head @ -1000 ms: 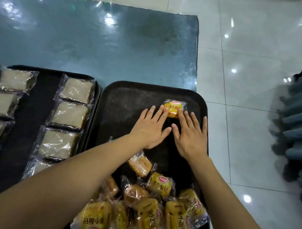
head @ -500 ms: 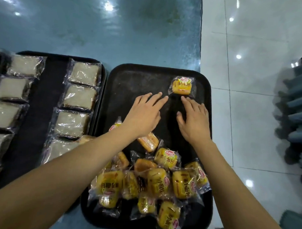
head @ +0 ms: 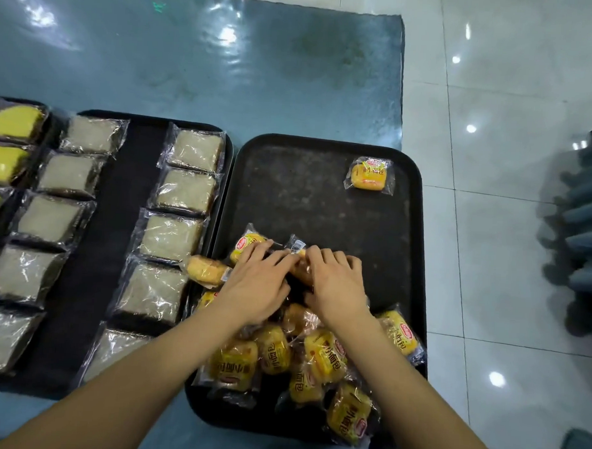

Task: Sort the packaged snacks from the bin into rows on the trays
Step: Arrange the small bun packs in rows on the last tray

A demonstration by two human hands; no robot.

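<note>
A blue-grey table (head: 199,73) with a glossy, wrinkled plastic covering carries two full black rectangular trays with rounded corners, plus the edge of a third at the table's left edge. The left black tray (head: 95,251) holds two columns of pale square cake slices in clear crinkled wrappers (head: 185,192), five in the left column and at least five in the right. The right black tray (head: 309,191), at the table's right edge, has a scuffed matte floor; one yellow square bun in a clear printed wrapper (head: 370,175) lies alone near its far right corner, and a loose heap of about a dozen yellow wrapped buns (head: 323,356) fills its near half. Both hands rest on the heap's far side: the left hand (head: 255,286) with fingers curled over a bun, the right hand (head: 336,286) with fingers bent onto a wrapper; whether either truly grips is unclear.
</note>
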